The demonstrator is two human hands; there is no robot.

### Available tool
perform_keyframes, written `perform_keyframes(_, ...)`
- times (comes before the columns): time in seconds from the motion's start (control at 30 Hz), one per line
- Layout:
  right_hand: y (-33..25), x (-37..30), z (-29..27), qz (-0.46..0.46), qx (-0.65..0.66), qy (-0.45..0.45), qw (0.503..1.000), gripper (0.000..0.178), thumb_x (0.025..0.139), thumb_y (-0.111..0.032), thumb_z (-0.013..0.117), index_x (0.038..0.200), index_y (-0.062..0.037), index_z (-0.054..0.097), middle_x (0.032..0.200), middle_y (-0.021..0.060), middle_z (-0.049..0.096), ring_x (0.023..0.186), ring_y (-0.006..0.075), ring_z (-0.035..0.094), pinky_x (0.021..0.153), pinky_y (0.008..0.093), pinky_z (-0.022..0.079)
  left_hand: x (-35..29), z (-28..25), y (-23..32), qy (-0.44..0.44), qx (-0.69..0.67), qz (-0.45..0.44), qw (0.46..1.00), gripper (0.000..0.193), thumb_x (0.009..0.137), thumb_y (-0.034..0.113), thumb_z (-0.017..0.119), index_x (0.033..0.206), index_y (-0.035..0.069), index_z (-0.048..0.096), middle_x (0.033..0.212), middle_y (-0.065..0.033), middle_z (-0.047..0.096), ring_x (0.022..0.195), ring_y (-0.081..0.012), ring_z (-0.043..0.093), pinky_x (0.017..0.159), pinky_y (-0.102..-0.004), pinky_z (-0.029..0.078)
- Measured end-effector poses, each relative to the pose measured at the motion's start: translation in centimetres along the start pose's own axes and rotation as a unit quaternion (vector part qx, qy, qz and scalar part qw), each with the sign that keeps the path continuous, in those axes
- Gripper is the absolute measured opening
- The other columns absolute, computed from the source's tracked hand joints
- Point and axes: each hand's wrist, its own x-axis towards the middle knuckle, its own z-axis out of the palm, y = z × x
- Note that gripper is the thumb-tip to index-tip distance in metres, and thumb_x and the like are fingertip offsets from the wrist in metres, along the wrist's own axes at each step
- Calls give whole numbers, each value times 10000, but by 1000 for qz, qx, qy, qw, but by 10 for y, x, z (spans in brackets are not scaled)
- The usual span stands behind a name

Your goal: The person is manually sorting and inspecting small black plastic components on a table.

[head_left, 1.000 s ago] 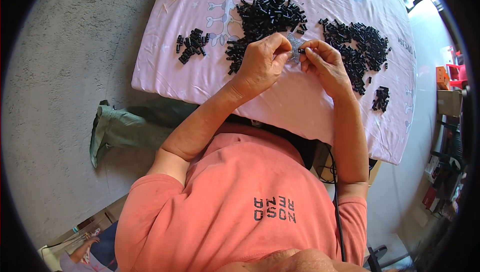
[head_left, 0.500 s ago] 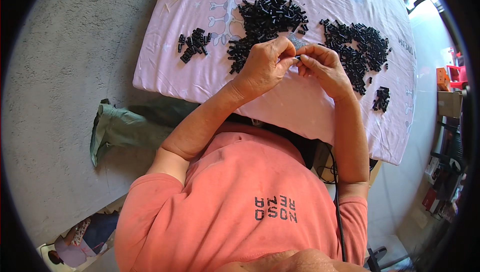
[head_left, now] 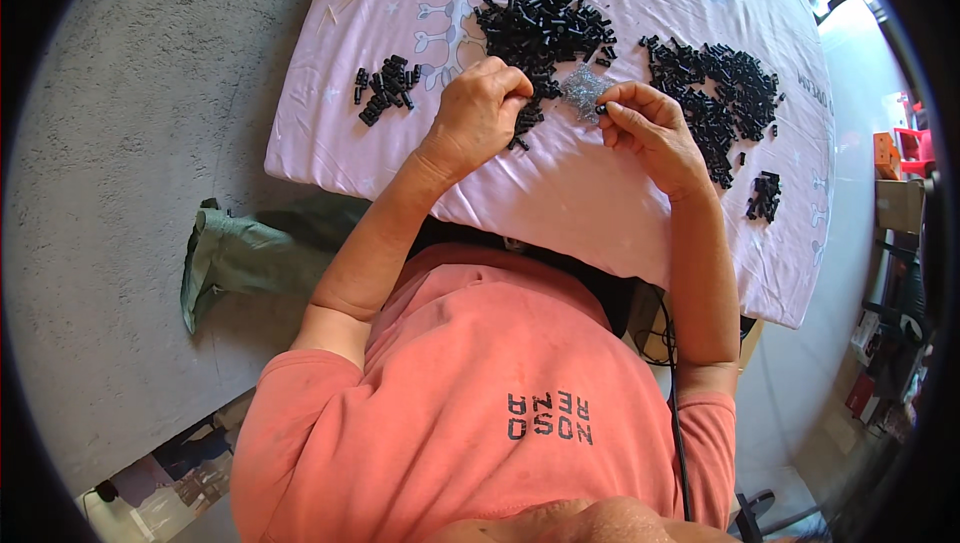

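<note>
Pinching a small black cylindrical piece (head_left: 602, 110) between thumb and fingertips, the right hand (head_left: 650, 138) hangs just beside a loose heap of tiny silver-grey metallic-looking bits (head_left: 582, 93)! Over on the other side, the left hand (head_left: 480, 113) has thumb and fingertips drawn together beside a big heap of short black tubular parts (head_left: 548, 28); whether anything sits in that pinch, I cannot tell.

A light fingertip hold looks the right call for something this small, leaving its end clear, and wrists kept high would spare those heaps a scattering.

Now for containers: the parts lie straight on the pale pink printed cloth (head_left: 560, 193) over the worktop, sorted only by heap. There's a broad black spread (head_left: 740, 93) to the right, with a small black cluster (head_left: 765, 198) below it, and another little black group (head_left: 387, 91) far left. Away at the right edge stands a brown cardboard box (head_left: 898, 205), contents impossible to make out.
</note>
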Motion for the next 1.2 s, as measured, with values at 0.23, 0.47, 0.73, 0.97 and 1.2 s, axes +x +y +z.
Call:
perform_keyframes(0.23, 2, 1, -3, 0, 4, 2, 1000, 145, 959, -106, 619, 1080, -29, 645, 859, 31, 658, 738, 96, 618, 681, 222, 507, 11, 15, 11, 39, 31, 52, 997, 125, 779, -3, 689, 887, 62, 688, 865, -75, 612, 858, -275, 621, 750, -374, 508)
perform_keyframes(0.47, 0, 0, 0, 2, 8, 3, 1000, 157, 953, -92, 622, 1087, -13, 643, 873, 35, 663, 746, 94, 619, 685, 222, 509, 17, 26, 13, 2, 93, 63, 994, 143, 758, 45, 702, 895, 76, 683, 943, -67, 591, 941, -274, 579, 850, -390, 477)
perform_keyframes(0.73, 0, 0, -1, -3, 7, -6, 1000, 142, 956, -110, 628, 1074, -35, 653, 865, 34, 677, 731, 84, 614, 676, 211, 503, 9, 16, 10, 6, 100, 54, 994, 140, 766, 33, 687, 893, 73, 643, 909, -73, 585, 915, -278, 584, 831, -394, 470)
perform_keyframes(0.97, 2, 0, 0, -17, -7, 3, 1000, 156, 962, -128, 632, 1083, -31, 641, 888, 37, 669, 753, 85, 610, 672, 204, 488, 7, 8, 18, 46, -2, 25, 999, 228, 793, -67, 644, 992, 43, 656, 861, -87, 612, 796, -258, 635, 726, -340, 517)
perform_keyframes(1.2, 1, 0, 1, -20, -3, -18, 1000, 155, 955, -75, 620, 1092, -7, 644, 927, 60, 687, 786, 96, 639, 711, 214, 520, 3, 8, 35, -47, -282, -144, 947, 157, 901, -24, 627, 1043, 21, 674, 933, -7, 677, 824, -70, 634, 768, -219, 509)
